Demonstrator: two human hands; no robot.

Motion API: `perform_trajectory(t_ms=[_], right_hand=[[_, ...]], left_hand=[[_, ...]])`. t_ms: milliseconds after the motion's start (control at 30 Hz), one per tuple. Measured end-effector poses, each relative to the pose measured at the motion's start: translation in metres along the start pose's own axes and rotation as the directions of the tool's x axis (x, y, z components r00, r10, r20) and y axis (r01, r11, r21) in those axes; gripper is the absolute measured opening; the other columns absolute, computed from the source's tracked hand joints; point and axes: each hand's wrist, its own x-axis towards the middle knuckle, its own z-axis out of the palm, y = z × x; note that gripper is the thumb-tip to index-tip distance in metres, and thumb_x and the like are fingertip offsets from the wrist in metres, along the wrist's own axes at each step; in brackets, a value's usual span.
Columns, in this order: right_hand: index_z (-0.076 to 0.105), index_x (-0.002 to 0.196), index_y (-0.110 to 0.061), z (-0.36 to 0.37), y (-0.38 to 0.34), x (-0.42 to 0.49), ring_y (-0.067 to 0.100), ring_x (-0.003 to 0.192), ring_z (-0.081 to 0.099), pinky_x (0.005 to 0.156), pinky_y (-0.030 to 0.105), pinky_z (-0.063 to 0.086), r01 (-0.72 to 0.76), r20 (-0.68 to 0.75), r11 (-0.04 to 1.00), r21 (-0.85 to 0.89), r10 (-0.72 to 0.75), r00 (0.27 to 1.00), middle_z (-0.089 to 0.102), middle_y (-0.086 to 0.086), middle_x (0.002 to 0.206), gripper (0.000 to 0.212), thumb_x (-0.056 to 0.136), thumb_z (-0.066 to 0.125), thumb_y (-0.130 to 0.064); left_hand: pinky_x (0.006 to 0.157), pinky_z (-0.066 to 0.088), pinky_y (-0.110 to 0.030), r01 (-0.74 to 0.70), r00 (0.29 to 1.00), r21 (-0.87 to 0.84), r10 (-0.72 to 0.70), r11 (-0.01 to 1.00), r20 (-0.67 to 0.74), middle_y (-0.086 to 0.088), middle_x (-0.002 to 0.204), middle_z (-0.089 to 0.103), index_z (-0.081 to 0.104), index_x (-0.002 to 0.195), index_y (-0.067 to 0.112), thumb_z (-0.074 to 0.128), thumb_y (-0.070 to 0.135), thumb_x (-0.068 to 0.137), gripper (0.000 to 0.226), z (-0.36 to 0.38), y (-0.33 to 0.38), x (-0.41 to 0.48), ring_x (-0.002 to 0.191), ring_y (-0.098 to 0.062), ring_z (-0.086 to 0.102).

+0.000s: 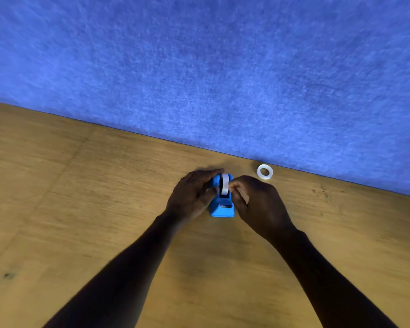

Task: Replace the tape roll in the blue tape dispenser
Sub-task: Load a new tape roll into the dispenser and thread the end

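The blue tape dispenser stands on the wooden table, its cutter end toward me. A white tape roll sits upright in its cradle. My left hand wraps the dispenser's left side, thumb by the roll. My right hand is at the right side, fingertips pinched at the roll's edge. Whether they hold the roll itself or a tape end is too small to tell. A second white tape ring lies flat on the table to the right, apart from both hands.
A blue felt-like wall rises along the table's far edge, just behind the dispenser and the loose ring. Small dark marks dot the wood at the right.
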Motion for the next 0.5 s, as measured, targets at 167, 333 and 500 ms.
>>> perform_trajectory(t_ms=[167,333,500], right_hand=[[0.066,0.091,-0.011,0.001,-0.006,-0.015,0.021,0.075,0.067,0.058,0.040,0.055,0.049,-0.012,0.997,-0.061,-0.050,0.999,0.073,0.006,0.089,0.007,0.086,0.065,-0.015],[0.067,0.085,-0.007,0.008,-0.008,-0.024,0.024,0.071,0.064,0.056,0.036,0.052,0.103,-0.081,0.985,-0.138,-0.115,0.990,0.071,0.009,0.084,0.004,0.082,0.068,-0.009],[0.069,0.087,-0.003,0.017,-0.006,-0.031,0.025,0.078,0.066,0.063,0.035,0.055,0.153,-0.129,0.979,-0.136,-0.170,0.977,0.072,0.012,0.090,0.007,0.082,0.069,-0.008]], left_hand=[[0.107,0.040,-0.033,-0.003,1.000,-0.013,0.003,1.000,-0.007,0.004,0.137,0.060,0.056,0.138,0.025,0.041,0.039,0.090,0.053,0.001,0.000,0.000,0.127,-0.013,0.050],[0.105,0.037,-0.025,-0.048,0.999,-0.001,0.048,0.999,0.002,0.003,0.137,0.060,0.055,0.139,0.023,0.043,0.043,0.088,0.057,0.001,-0.003,-0.001,0.127,-0.013,0.051],[0.104,0.038,-0.022,-0.043,0.999,0.002,0.043,0.999,-0.019,0.006,0.135,0.062,0.058,0.137,0.025,0.048,0.046,0.092,0.051,0.003,-0.003,0.000,0.126,-0.009,0.051]])
